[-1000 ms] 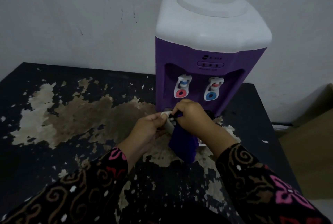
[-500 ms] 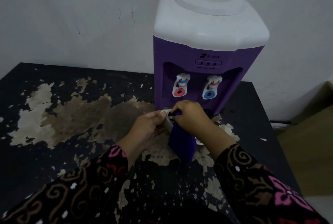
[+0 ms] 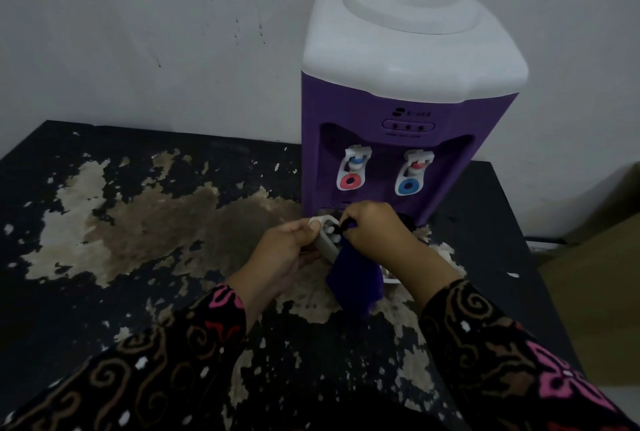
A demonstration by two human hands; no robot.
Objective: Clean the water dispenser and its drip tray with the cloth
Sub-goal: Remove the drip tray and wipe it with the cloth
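A purple water dispenser [image 3: 398,112] with a white top stands at the back of the table against the wall. It has two white taps, one with a red disc and one with a blue disc. Just in front of its base, my left hand [image 3: 280,254] grips a small grey-white drip tray [image 3: 325,240], tilted up off the table. My right hand [image 3: 377,233] holds a dark purple cloth [image 3: 356,281] bunched against the tray. The rest of the cloth hangs down below my hands. Most of the tray is hidden by my fingers and the cloth.
The black table [image 3: 104,292] has large peeled, pale patches. A white wall [image 3: 138,32] rises right behind it. Brown cardboard [image 3: 599,271] stands beyond the table's right edge. Another white part [image 3: 389,274] lies on the table under my right wrist.
Both hands have stayed at the tray in front of the dispenser. My right hand has shifted only slightly with the cloth on the tray.
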